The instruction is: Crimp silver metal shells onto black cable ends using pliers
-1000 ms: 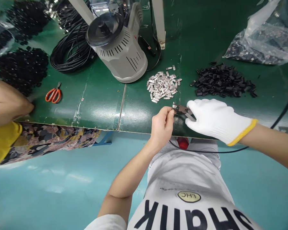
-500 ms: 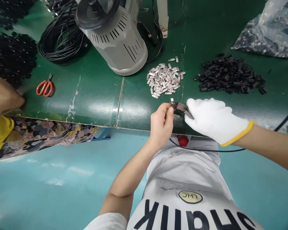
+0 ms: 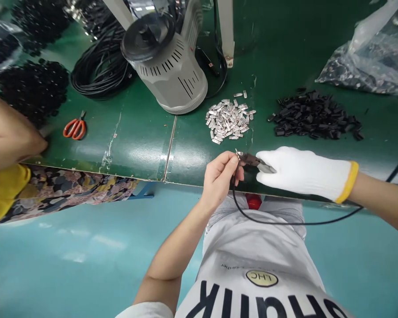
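Observation:
My bare left hand [image 3: 221, 176] is pinched on the end of a thin black cable [image 3: 285, 222] at the green table's front edge. My right hand [image 3: 301, 172], in a white glove with a yellow cuff, grips small pliers [image 3: 254, 160] whose jaws meet the cable end by my left fingertips. The cable hangs in a loop below the table edge over my lap. Just beyond the hands lie a heap of small silver metal clips [image 3: 228, 120] and a heap of small black plastic parts [image 3: 313, 115].
A grey round machine [image 3: 167, 62] stands at the back centre, with black cable coils [image 3: 101, 68] to its left. Orange scissors [image 3: 74, 128] lie at left. Another person's arm [image 3: 13, 137] rests at the far left. A plastic bag of parts [image 3: 368, 57] sits back right.
My hands drew slightly back toward the table edge, and more of the black cable now hangs in a loop below them. The view also shifted a little.

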`<state>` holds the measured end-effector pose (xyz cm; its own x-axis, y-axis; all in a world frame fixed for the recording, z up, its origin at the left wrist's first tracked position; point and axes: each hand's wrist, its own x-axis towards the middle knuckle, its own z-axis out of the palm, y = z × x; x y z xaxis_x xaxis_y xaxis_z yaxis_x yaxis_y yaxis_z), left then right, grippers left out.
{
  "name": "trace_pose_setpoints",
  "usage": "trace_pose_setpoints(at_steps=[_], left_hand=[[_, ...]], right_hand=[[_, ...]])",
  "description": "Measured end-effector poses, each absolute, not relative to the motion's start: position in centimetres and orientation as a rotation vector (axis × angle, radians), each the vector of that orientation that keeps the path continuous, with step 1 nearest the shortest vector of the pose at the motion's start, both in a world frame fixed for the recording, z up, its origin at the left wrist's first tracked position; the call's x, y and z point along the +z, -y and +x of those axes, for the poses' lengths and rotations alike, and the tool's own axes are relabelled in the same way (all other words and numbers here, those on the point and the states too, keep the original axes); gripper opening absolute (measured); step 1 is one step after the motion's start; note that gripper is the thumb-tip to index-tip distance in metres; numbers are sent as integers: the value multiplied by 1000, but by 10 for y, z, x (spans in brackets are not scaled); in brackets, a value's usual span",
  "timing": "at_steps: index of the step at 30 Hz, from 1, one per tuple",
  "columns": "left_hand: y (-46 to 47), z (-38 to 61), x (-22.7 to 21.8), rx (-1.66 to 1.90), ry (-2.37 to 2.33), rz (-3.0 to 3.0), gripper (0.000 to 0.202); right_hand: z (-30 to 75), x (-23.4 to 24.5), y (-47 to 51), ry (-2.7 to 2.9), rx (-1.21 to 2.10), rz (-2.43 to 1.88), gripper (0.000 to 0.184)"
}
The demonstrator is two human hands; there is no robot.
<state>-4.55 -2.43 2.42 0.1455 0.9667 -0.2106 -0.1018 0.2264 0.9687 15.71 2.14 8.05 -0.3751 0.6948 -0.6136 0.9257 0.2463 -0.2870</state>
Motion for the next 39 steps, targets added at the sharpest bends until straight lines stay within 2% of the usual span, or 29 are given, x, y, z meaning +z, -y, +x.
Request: trace_pose_setpoints(at_steps=[5, 8, 15, 20, 24, 34, 39], left_hand=[[14, -51, 25, 1089, -928, 949, 35], [11, -49, 20, 1094, -870, 888, 31], [12, -47, 17, 1049, -861, 810, 32], [18, -46, 15, 1009, -756, 727, 33], [22, -46, 15, 977, -778, 693, 36], [26, -35, 18, 1039, -909, 654, 36], [27, -30, 16, 1058, -1074, 794, 27]], right_hand=[[166, 85, -23, -2058, -1236, 1418, 34], [168, 86, -21, -2043, -1330, 1385, 37], [165, 96, -17, -2048, -886, 1460, 40], [159, 93, -10, -2177, -514, 1513, 33], [159, 84, -8, -2320, -342, 1463, 31], [159, 66, 7, -2271, -191, 1593, 41], [155, 73, 6, -2092, -484, 1662, 38]])
